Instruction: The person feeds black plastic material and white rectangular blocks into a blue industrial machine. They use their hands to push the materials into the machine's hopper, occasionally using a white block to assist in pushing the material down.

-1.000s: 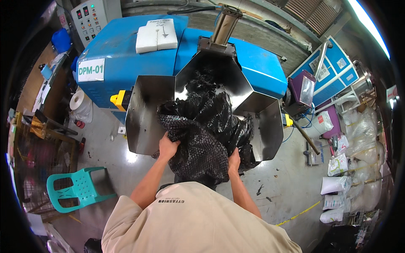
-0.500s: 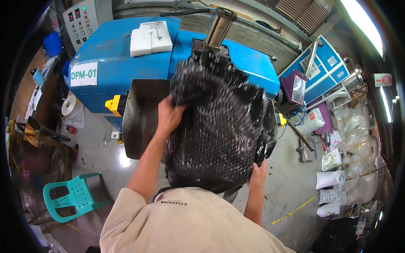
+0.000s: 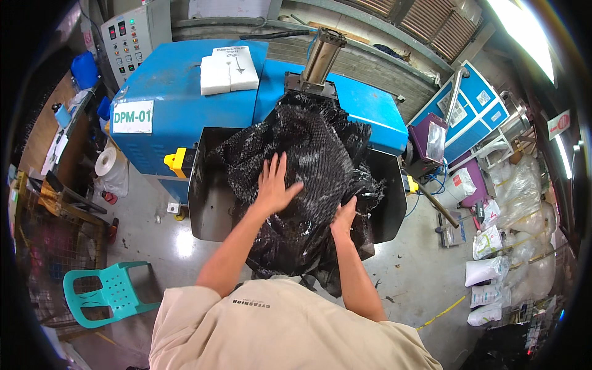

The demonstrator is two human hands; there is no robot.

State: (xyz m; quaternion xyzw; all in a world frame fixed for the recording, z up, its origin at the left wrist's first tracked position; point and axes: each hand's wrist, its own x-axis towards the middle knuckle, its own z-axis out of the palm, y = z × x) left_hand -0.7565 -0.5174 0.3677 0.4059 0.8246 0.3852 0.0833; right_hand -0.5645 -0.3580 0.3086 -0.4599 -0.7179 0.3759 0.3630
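A large crumpled heap of black plastic film (image 3: pixel 314 148) fills the middle of a metal hopper (image 3: pixel 216 213) and hangs over its near edge. My left hand (image 3: pixel 275 185) lies on the film's left part with its fingers spread. Lower on the right, my right hand (image 3: pixel 343 217) has its fingers curled into a fold of the film. Beyond the heap, a metal cylinder (image 3: pixel 322 57) rises from the blue machine (image 3: pixel 179 80). The film hides most of the hopper's inside.
White foam blocks (image 3: pixel 228 71) sit on the machine. A control panel (image 3: pixel 126 46) stands at the far left, a green plastic chair (image 3: pixel 111 295) at the near left. A metal bar (image 3: pixel 439 202) juts out on the right, with white sacks (image 3: pixel 485 271) farther right.
The film, blurred and lifted toward me before, now lies settled in the hopper. My left hand has let go and flattened on it; my right hand has moved inward and up.
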